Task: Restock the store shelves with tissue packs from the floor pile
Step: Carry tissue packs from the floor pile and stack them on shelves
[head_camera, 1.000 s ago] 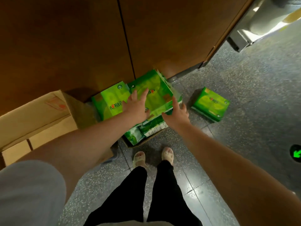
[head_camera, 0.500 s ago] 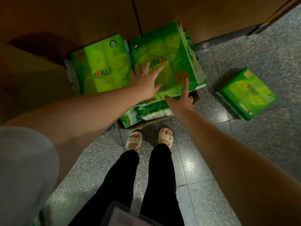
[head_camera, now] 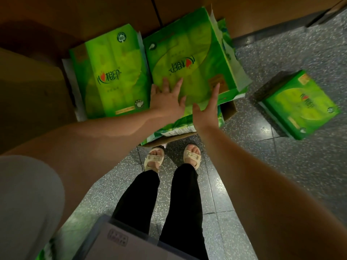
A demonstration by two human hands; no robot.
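L hand [head_camera: 166, 102] flat on top green tissue pack [head_camera: 189, 59], fingers straight, spread, nr its near-left corner. R hand [head_camera: 205, 107] at pack's near edge, fingers straight, index up along face; not gripping. Pack tops pile in cardboard box [head_camera: 228, 111] by brown wall. 2nd pack [head_camera: 110, 72] just left, touching. 3rd pack [head_camera: 298, 104] alone on floor, well right.

A speckled grey terrazzo floor [head_camera: 300, 184] is laid in large tiles, and glare from overhead light is reflected in it. Brown wooden panels [head_camera: 112, 14], split by a dark vertical seam, are set along the floor's far edge.
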